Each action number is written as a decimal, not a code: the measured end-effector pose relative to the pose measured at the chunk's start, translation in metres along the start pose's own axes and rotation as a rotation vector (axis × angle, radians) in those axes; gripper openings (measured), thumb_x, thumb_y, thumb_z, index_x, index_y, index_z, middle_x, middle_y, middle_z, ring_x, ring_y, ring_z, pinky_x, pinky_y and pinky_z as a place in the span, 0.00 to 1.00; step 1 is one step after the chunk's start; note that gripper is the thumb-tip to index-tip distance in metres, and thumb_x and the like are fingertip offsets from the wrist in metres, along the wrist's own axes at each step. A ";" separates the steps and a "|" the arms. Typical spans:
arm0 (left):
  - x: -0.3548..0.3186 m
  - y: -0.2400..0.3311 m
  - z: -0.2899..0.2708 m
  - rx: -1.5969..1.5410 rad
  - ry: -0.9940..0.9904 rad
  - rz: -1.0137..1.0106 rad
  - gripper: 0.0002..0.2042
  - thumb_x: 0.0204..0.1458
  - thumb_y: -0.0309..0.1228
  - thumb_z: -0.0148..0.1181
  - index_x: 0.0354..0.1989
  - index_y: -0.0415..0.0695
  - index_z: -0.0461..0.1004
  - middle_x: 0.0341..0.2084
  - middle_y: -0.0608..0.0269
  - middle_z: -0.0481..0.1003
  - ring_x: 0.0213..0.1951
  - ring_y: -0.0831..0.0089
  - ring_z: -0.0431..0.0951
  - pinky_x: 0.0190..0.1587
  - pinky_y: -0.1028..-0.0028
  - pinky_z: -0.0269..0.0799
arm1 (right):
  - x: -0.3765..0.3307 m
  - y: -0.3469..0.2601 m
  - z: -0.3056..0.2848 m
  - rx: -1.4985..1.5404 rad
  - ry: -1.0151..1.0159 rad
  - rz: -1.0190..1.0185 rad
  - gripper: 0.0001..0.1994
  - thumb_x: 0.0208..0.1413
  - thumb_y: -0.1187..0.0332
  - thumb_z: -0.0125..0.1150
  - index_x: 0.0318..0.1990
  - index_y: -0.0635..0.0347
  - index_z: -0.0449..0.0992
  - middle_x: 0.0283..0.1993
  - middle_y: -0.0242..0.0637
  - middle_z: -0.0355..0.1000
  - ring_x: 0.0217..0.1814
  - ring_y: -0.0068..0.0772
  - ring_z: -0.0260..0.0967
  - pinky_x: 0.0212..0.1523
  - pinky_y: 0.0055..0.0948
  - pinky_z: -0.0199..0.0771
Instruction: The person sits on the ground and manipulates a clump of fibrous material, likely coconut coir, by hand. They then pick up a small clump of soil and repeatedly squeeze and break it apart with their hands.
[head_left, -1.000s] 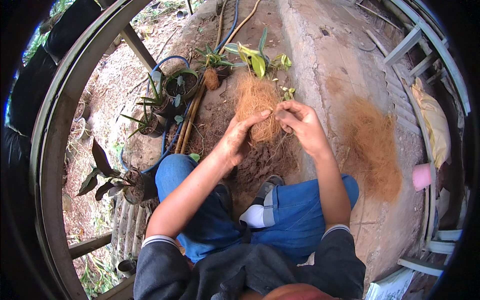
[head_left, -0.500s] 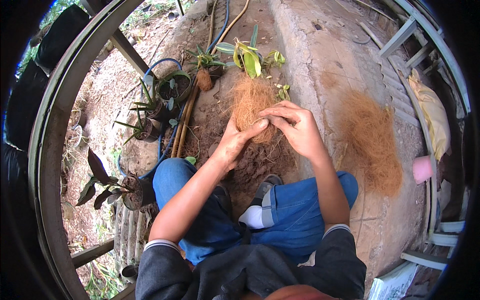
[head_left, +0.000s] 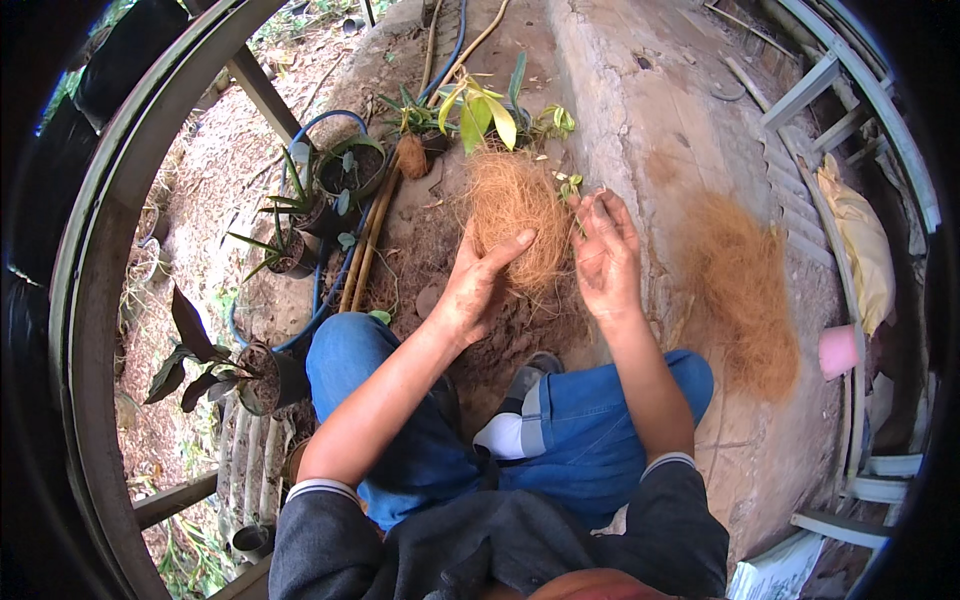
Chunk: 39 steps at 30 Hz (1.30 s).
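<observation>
A bundle of brown coconut fibre wraps the base of a plant with yellow-green leaves, above a heap of dark soil. My left hand grips the bundle from its left side, thumb pressed across the front and the other fingers hidden behind. Just right of the bundle, apart from it, my right hand is raised with its palm partly turned toward me. Its fingers are bent and drawn together at the tips; anything thin pinched there is too small to make out.
Loose coconut fibre lies on the concrete ledge to the right, near a pink pot and a yellowish sack. Potted plants and a blue hose are at left. A small fibre-wrapped ball sits farther off.
My right hand has left the front of the bundle and moved right, turning its palm upward. The left hand keeps its grip; the bundle and its leaves have turned slightly.
</observation>
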<state>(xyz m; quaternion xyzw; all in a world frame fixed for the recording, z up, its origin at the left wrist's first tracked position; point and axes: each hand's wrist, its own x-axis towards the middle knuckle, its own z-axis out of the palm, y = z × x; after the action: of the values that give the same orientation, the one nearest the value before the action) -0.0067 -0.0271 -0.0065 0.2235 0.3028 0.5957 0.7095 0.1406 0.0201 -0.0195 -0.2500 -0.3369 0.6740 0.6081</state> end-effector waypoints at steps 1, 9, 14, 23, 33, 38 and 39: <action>0.002 -0.003 0.001 0.052 0.030 0.050 0.33 0.46 0.27 0.62 0.58 0.43 0.49 0.52 0.56 0.62 0.54 0.65 0.65 0.55 0.66 0.63 | -0.001 0.005 0.001 0.057 0.073 -0.008 0.12 0.55 0.73 0.52 0.47 0.55 0.67 0.44 0.29 0.67 0.54 0.27 0.61 0.51 0.28 0.64; 0.008 -0.023 0.004 -0.025 0.077 0.153 0.37 0.45 0.28 0.63 0.61 0.44 0.45 0.53 0.55 0.60 0.56 0.68 0.61 0.58 0.68 0.57 | -0.011 0.033 0.002 0.056 0.095 0.032 0.12 0.56 0.72 0.51 0.48 0.54 0.64 0.48 0.31 0.65 0.54 0.27 0.62 0.54 0.31 0.65; 0.011 -0.019 0.000 -0.061 0.102 0.146 0.32 0.45 0.28 0.63 0.58 0.43 0.53 0.51 0.57 0.63 0.54 0.69 0.63 0.57 0.68 0.59 | -0.004 0.023 0.005 -0.056 0.069 -0.165 0.10 0.55 0.75 0.52 0.45 0.57 0.66 0.46 0.33 0.65 0.56 0.29 0.61 0.58 0.31 0.59; 0.003 -0.024 -0.003 0.110 0.080 0.042 0.30 0.50 0.42 0.58 0.58 0.46 0.55 0.49 0.59 0.65 0.51 0.70 0.67 0.54 0.67 0.64 | 0.007 0.001 0.004 -0.990 -0.266 -0.671 0.05 0.51 0.79 0.52 0.34 0.64 0.74 0.40 0.38 0.71 0.50 0.33 0.67 0.56 0.38 0.63; 0.003 -0.013 -0.003 -0.091 0.108 -0.164 0.27 0.54 0.54 0.45 0.57 0.50 0.59 0.49 0.62 0.67 0.49 0.70 0.68 0.53 0.65 0.65 | 0.001 0.018 0.000 -0.927 -0.598 -0.816 0.08 0.46 0.80 0.58 0.34 0.59 0.69 0.35 0.34 0.72 0.43 0.34 0.71 0.59 0.48 0.58; 0.011 -0.024 -0.016 -0.115 0.114 -0.005 0.23 0.57 0.47 0.45 0.57 0.48 0.58 0.50 0.60 0.66 0.52 0.70 0.67 0.52 0.66 0.66 | -0.005 0.010 0.006 -0.893 -0.350 -0.944 0.10 0.48 0.84 0.54 0.34 0.59 0.64 0.31 0.35 0.68 0.46 0.36 0.67 0.64 0.52 0.45; 0.011 -0.024 -0.013 -0.105 0.118 0.048 0.23 0.58 0.46 0.45 0.57 0.48 0.57 0.50 0.60 0.66 0.52 0.70 0.66 0.52 0.67 0.66 | -0.007 0.008 0.006 -0.922 -0.337 -0.960 0.10 0.47 0.84 0.54 0.34 0.59 0.64 0.31 0.35 0.67 0.47 0.37 0.66 0.65 0.52 0.43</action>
<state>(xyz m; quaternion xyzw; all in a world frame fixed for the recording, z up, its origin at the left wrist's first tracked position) 0.0031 -0.0211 -0.0340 0.1577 0.3070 0.6397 0.6868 0.1314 0.0115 -0.0222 -0.1981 -0.7528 0.1471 0.6102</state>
